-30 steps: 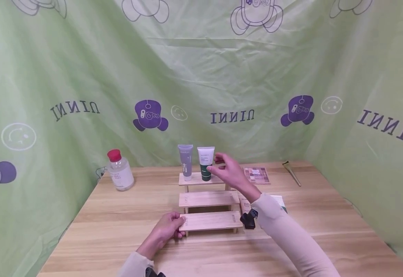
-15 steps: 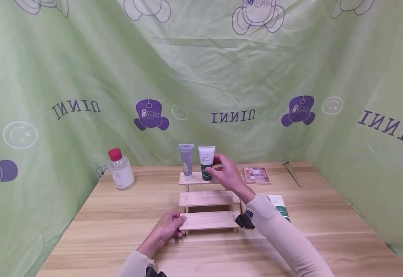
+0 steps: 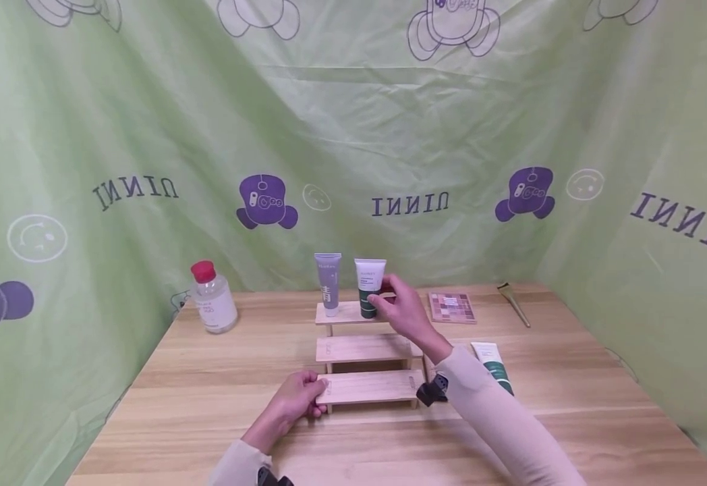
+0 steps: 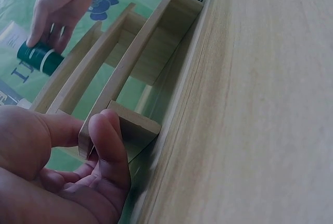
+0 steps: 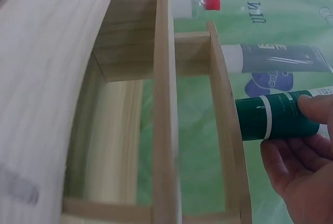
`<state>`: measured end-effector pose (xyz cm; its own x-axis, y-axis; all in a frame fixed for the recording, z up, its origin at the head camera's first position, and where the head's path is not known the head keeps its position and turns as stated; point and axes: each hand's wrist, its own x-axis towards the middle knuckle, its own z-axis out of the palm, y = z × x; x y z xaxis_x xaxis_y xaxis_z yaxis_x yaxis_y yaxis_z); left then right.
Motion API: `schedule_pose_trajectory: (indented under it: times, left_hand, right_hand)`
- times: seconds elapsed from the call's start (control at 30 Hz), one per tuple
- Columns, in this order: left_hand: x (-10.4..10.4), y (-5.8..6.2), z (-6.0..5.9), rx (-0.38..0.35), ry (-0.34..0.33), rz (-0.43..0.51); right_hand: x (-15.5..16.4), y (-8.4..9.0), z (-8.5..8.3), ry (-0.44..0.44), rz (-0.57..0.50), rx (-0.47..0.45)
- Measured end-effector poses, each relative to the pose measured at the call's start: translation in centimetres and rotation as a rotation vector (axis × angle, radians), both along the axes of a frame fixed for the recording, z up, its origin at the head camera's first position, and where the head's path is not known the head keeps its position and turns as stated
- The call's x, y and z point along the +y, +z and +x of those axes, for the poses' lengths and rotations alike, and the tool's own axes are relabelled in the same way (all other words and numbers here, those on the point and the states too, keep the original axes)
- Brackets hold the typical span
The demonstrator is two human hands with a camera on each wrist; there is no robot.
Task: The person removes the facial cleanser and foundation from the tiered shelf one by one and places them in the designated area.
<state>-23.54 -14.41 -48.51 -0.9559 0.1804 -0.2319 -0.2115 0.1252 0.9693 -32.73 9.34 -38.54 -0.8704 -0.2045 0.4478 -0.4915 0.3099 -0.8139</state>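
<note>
Green-and-white tube (image 3: pixel 369 289) now stands a little further right on the top step of the wooden riser (image 3: pixel 367 349) than half a second ago, so the gap to the grey tube (image 3: pixel 328 284) on its left has widened. One second ago the right hand (image 3: pixel 403 312) was spread beside the tube without contact; half a second ago it had closed in; now it is on the tube. Judgement: the tube is being nudged or re-seated along the shelf, cap down, rather than lifted off.

Right hand: fingers curled round the tube's lower dark band; in the right wrist view the thumb (image 5: pixel 318 110) lies across the tube (image 5: pixel 276 115) just above its white ring and the other fingers wrap beneath. The tube's base meets the far, top step; whether it bears its full weight there I cannot tell.

Left hand (image 3: pixel 293 401): grips the near-left end of the lowest step, thumb (image 4: pixel 110 143) hooked over the board's edge, fingers below, steadying the riser (image 4: pixel 132 62) on the table (image 3: pixel 208 378).

Elsewhere: clear bottle with a red cap (image 3: pixel 210 298) far left; eyeshadow palette (image 3: pixel 450 307) and a brush (image 3: pixel 514 305) far right; another green-and-white tube (image 3: pixel 493 366) lies flat right of the riser.
</note>
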Motion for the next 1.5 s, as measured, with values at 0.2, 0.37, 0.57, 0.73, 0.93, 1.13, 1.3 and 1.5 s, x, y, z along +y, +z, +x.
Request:
schedule_pose_trajectory:
  times: [0.2,0.37,0.57,0.73,0.93,1.13,1.3,1.5]
  left_hand:
    - [0.0,0.2,-0.3,-0.009,-0.010,-0.016]
    - [0.1,0.4,-0.5,-0.010,-0.011,-0.018]
    - [0.3,0.6,-0.5,-0.005,-0.017,-0.011]
    - [0.3,0.5,-0.5,-0.006,-0.017,-0.012]
    - [0.0,0.2,-0.3,-0.018,-0.009,-0.010]
    - [-0.3,0.0,-0.3,-0.023,-0.009,-0.007]
    - [-0.3,0.0,-0.5,-0.019,-0.010,-0.015]
    - [-0.2,0.0,-0.5,-0.033,-0.015,-0.003]
  right_hand:
    - [3.5,-0.5,1.6,-0.044,-0.055,0.005]
    - [7.4,-0.2,3.3,-0.093,-0.082,-0.001]
    - [12.9,0.1,5.0,-0.219,-0.026,0.022]
    - [17.4,-0.9,5.7,-0.312,0.032,-0.002]
    - [21.5,-2.8,6.3,-0.363,0.131,-0.113]
    - [23.7,-3.8,6.9,-0.316,0.285,-0.283]
    - [24.8,-4.4,7.0,-0.259,0.297,-0.412]
    - [26.1,-4.9,6.8,-0.240,0.325,-0.525]
